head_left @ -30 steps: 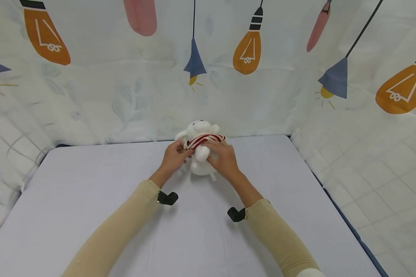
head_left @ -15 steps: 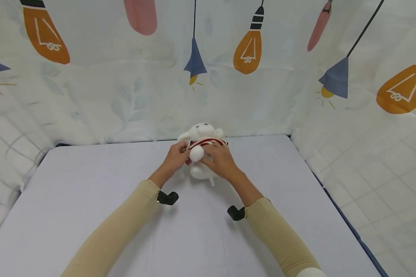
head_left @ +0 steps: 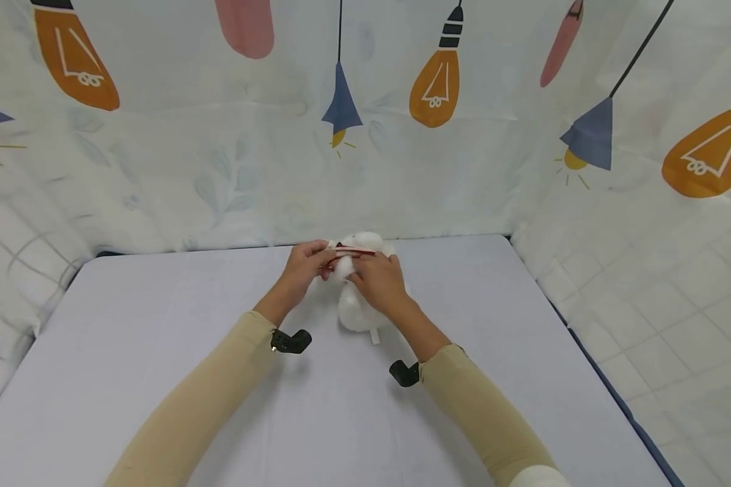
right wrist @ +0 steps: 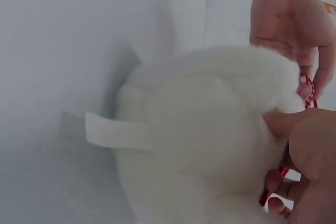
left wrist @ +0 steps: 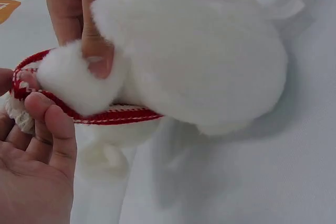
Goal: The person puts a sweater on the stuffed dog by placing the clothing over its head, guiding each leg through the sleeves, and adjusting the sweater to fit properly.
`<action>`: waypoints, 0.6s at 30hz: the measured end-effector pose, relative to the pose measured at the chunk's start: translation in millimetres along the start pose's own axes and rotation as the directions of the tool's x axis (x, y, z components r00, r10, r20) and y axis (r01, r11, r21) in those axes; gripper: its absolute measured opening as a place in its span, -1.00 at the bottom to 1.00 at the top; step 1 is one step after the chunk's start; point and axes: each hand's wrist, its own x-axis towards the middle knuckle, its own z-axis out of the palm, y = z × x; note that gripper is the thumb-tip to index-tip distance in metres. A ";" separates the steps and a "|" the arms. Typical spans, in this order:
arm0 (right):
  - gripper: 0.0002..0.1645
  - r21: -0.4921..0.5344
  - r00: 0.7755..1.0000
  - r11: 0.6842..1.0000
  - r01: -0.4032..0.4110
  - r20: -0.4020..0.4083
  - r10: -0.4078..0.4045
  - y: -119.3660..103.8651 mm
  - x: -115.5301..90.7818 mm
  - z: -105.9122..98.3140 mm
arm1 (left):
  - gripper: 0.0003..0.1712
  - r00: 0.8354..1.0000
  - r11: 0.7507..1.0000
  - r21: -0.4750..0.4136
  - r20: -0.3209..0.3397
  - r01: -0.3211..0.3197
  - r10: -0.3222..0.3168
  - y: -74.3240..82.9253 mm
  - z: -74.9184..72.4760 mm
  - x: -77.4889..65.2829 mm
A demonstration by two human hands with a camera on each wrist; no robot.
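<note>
A white plush toy (head_left: 357, 311) rests near the table's back edge, its rounded underside toward the camera. A red and cream striped knit garment (left wrist: 123, 115) stretches around one stubby limb (left wrist: 73, 80) of the toy. My left hand (head_left: 300, 270) pinches the garment's edge between thumb and fingers, at the limb's end. On the other side, my right hand (head_left: 380, 281) holds the toy, its thumb pressing into the plush at the limb's base and its fingers by the knit band. A white fabric tag (right wrist: 118, 132) sticks out from the toy's bottom. The toy's face is mostly hidden.
A white cloth covers the table (head_left: 158, 352). Behind it hangs a pale curtain (head_left: 268, 162) printed with lamps and bulbs. Black camera mounts (head_left: 291, 341) sit at both wrists, below the beige sleeves (head_left: 207, 399).
The toy has tipped, so its head has turned away and its bottom faces nearer. Both hands have stayed at the garment, and the limb has shifted toward the left hand.
</note>
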 end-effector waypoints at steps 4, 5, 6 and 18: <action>-0.72 -0.023 0.998 0.998 -0.061 0.012 0.062 -4.0 0.3 6.0 | -0.69 0.995 0.998 -0.019 0.083 0.055 -0.053 -5.4 -1.3 -1.8; -0.72 -0.029 0.997 0.997 -0.074 0.005 0.074 -4.0 -0.4 6.5 | -0.67 0.991 0.997 -0.020 0.112 0.069 -0.067 -7.5 -1.2 -1.9; -0.71 -0.034 0.997 0.996 -0.083 -0.003 0.083 -3.7 -0.8 7.4 | -0.66 0.987 0.997 -0.016 0.140 0.079 -0.076 -9.5 -1.3 -2.2; -0.76 0.178 0.998 0.983 -0.033 -0.042 0.041 3.3 -7.1 12.1 | -0.81 0.995 0.961 0.277 0.095 -0.021 -0.006 -18.1 1.7 -1.9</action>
